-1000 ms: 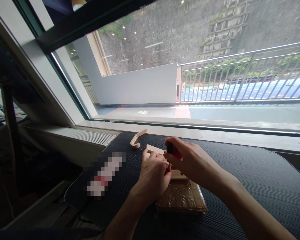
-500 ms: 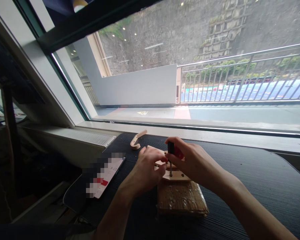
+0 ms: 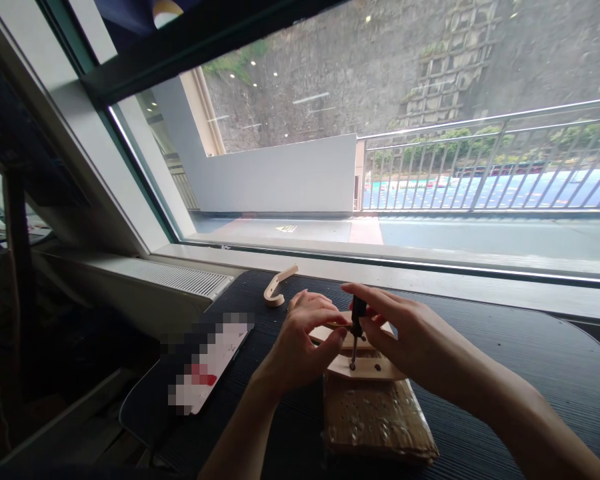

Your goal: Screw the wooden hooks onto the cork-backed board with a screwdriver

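Note:
My right hand (image 3: 400, 333) grips a black-handled screwdriver (image 3: 359, 313) between thumb and fingers. The screwdriver stands nearly upright, its tip in a hole of a pale wooden piece (image 3: 390, 369) with angled ends. A second dark hole shows to the right of the tip. My left hand (image 3: 310, 333) is closed at the left end of the wooden work, thumb and forefinger close to the shaft; its other fingers partly hide the wood behind. Underneath lies a brown cardboard block (image 3: 375, 417) wrapped in clear tape.
A hook-shaped wooden piece (image 3: 275, 293) with holes lies at the far left of the black table (image 3: 495, 360). A phone (image 3: 220, 367), partly blurred out, rests near the left edge. A window sill (image 3: 430, 283) runs behind the table.
The view has shifted slightly, so the table things appear lower. The screwdriver stays upright in the same hole; my right fingers have shifted around its handle, with the forefinger stretched further over the top.

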`<action>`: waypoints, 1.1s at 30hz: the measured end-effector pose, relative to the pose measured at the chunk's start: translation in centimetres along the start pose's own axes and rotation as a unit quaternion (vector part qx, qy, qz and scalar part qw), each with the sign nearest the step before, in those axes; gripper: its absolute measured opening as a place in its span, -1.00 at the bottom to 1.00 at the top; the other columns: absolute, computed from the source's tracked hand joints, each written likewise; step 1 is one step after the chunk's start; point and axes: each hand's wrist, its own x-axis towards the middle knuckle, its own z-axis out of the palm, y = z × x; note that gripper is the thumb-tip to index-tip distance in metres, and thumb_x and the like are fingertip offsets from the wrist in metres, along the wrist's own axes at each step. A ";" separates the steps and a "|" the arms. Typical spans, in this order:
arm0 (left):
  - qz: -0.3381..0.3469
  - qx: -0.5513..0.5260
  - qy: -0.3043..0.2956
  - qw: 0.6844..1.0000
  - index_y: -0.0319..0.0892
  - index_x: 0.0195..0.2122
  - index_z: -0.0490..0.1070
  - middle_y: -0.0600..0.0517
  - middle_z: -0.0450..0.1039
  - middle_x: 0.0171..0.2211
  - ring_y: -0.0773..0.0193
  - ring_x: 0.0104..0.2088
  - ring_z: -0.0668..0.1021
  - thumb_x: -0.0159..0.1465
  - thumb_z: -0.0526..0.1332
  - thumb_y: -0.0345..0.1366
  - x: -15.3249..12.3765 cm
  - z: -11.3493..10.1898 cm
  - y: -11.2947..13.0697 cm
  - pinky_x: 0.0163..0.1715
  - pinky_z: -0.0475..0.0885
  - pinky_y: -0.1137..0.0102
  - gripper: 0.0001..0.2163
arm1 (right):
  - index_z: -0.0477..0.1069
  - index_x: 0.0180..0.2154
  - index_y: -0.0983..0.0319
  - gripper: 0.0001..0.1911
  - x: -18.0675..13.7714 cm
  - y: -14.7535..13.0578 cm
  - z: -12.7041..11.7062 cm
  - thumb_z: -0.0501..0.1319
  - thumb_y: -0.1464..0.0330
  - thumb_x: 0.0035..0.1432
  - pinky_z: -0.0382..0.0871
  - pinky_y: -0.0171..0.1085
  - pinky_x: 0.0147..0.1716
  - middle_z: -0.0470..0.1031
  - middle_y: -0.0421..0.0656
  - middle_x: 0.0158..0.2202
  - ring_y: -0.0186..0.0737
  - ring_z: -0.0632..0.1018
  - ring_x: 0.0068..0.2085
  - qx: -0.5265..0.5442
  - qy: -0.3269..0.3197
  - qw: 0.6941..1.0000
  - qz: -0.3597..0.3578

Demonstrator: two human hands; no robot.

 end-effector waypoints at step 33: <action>-0.063 0.065 -0.070 0.993 -0.08 -0.40 0.46 0.11 0.50 -0.32 0.27 -0.20 0.47 0.14 0.18 -0.38 -0.6 0.4 -0.1 0.21 -0.19 0.07 -0.91 | 0.26 0.08 0.08 -0.59 0.1 0.0 0.5 0.11 0.36 0.17 0.38 -0.35 -0.42 0.54 -0.20 -0.27 -0.34 0.51 -0.40 0.022 0.046 0.999 0.010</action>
